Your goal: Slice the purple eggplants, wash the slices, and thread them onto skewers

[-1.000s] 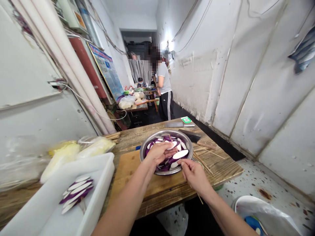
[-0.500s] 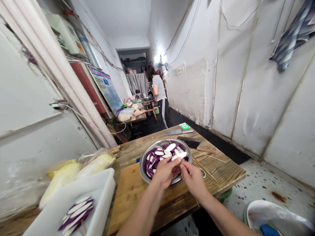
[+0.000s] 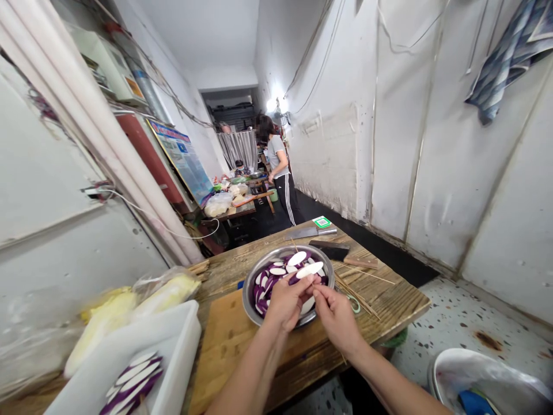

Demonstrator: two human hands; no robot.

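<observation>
Over a metal bowl (image 3: pixel 246 300) full of purple-skinned, white-fleshed eggplant slices (image 3: pixel 268 282), my left hand (image 3: pixel 285 302) is closed on an eggplant slice (image 3: pixel 310 269). Another pale slice (image 3: pixel 296 259) lies just beyond it. My right hand (image 3: pixel 337 317) meets the left at the fingertips, pinching a thin wooden skewer (image 3: pixel 294 245). The skewer's tip shows above the slices and its other end below my right hand; its middle is hidden by fingers and slices. In the white tray (image 3: pixel 190 328) at lower left lie skewered eggplant slices (image 3: pixel 133 377).
Loose skewers (image 3: pixel 358 297) and a green ring (image 3: pixel 355 304) lie right of the bowl. Behind it are a cleaver (image 3: pixel 302 233) and a dark-bladed knife (image 3: pixel 330 249). A cutting board (image 3: pixel 216 346) is at left, a white bucket (image 3: pixel 436 369) at lower right. A person (image 3: pixel 279 158) stands farther back.
The slice in my left hand has shifted slightly left and up, and more of the skewer's tip shows. The standing person's arm has moved. The view has shifted slightly.
</observation>
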